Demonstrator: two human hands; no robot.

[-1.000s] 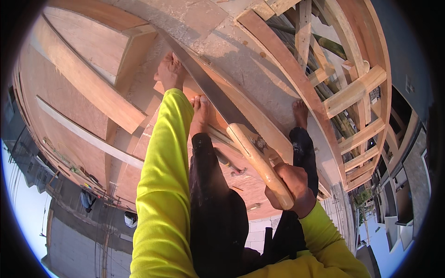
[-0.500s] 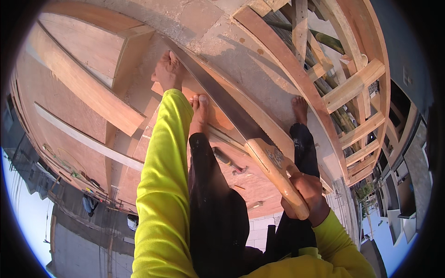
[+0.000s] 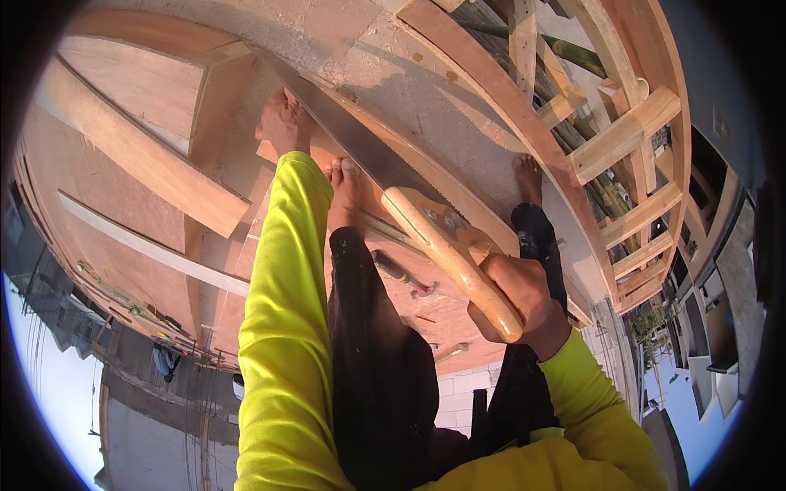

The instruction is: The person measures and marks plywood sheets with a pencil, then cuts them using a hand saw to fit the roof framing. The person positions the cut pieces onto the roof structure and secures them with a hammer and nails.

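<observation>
Here, in the head view, a person in yellow sleeves stands barefoot on a wooden frame high above a street. The right hand (image 3: 517,301) is wrapped tight around the wooden handle of a saw (image 3: 385,176), whose long blade runs up and left along a plank (image 3: 458,200) just beside the left foot (image 3: 344,192). The left hand (image 3: 284,123) presses flat, fingers together, on the timber near the blade's far end. The saw looks light and stiff at the handle, its thin blade likely springy and sharp-toothed, best held by the handle only.
</observation>
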